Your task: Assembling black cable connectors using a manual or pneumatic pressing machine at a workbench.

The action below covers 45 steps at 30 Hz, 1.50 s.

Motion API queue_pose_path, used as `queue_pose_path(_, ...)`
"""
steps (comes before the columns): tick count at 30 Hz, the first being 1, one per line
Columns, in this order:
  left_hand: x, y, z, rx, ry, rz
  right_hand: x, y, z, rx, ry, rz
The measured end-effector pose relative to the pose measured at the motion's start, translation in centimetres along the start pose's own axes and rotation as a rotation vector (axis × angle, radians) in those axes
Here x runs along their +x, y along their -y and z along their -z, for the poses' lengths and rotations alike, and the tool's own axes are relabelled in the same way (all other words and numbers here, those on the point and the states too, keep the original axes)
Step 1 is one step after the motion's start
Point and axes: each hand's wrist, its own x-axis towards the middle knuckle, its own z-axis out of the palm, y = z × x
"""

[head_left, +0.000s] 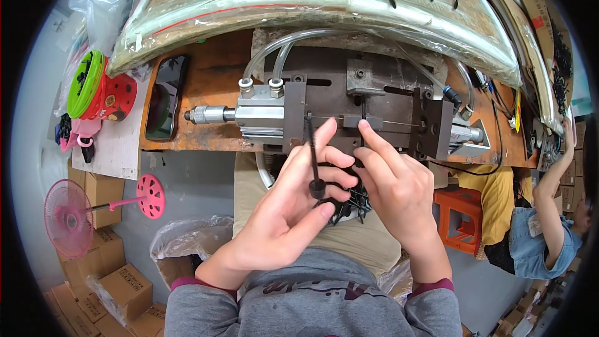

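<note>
Black plastic cable tie [312, 150], pinched in left hand [293, 206], may slip; right hand [393, 181] fingers close on a tie at the grey metal fixture [349, 109].

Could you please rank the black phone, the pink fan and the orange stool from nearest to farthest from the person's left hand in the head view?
From the left hand:
1. Black phone, upper left on the bench.
2. Orange stool, right, on the floor.
3. Pink fan, far left.
</note>
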Motion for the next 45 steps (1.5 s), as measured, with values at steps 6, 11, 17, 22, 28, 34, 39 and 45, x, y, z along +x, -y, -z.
queue_pose_path(6, -0.2, -1.3, 0.6, 0.382, -0.085, -0.242, 0.4, 0.3, 0.6, -0.063, 0.041, 0.011)
queue_pose_path(11, -0.3, -1.4, 1.9, 0.731, -0.144, -0.434, 3.7, -1.2, 3.5, 0.206, 0.070, 0.015)
queue_pose_path(17, 1.7, 1.7, 0.7, 1.129, -0.083, -0.630, 14.7, -7.2, 6.0, -0.323, -0.351, 0.275)
queue_pose_path(22, 2.9, 4.1, -0.1, 1.332, -0.024, -0.584, 21.0, -10.1, 3.9, -0.515, 0.050, 0.331)
queue_pose_path(28, 3.9, 3.9, -0.2, 1.384, -0.033, -0.639, 20.9, -11.5, 4.4, -0.406, 0.005, 0.406)
queue_pose_path(34, 3.9, 3.9, -0.2, 1.399, -0.015, -0.581, 18.4, -12.1, 7.3, 0.421, -0.145, -0.113)
queue_pose_path(39, 3.7, 3.0, -0.1, 1.361, -0.001, -0.527, 15.4, -11.0, 8.1, 1.052, -0.295, -0.246)
queue_pose_path(45, 4.2, 1.0, -0.5, 0.887, -0.129, -0.610, 12.6, -10.8, 7.7, 1.350, -0.409, -0.351)
